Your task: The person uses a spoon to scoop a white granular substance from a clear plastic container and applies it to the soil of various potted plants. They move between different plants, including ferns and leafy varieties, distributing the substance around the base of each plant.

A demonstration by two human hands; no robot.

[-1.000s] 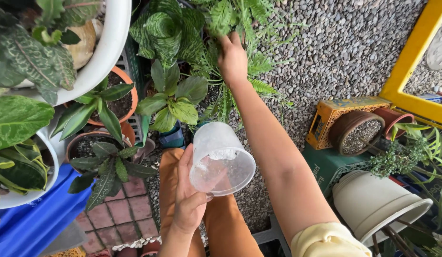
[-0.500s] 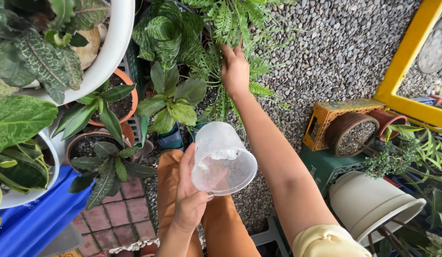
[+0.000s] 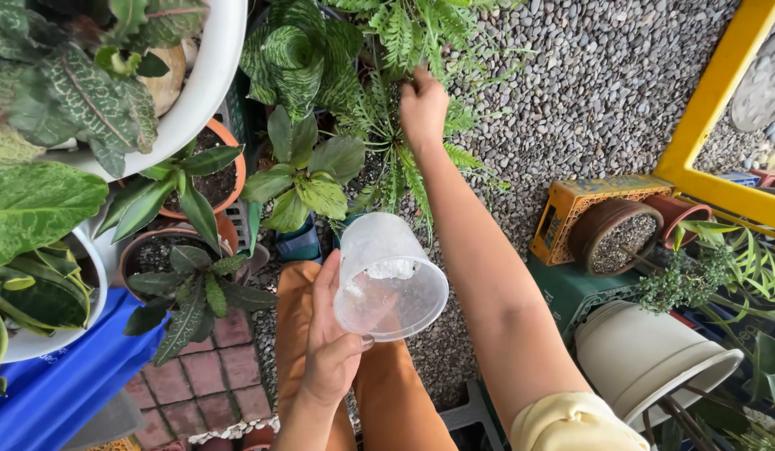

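Fingers (image 3: 333, 292) around clear, white-flecked plastic pot (image 3: 389, 277).

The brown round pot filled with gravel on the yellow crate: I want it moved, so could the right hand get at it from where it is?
Probably yes. The right hand is up in the green fern fronds, and open gravel ground lies between it and the brown round pot.

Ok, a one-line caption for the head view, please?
Left hand holds a clear plastic cup while right hand reaches into fern fronds among potted plants.
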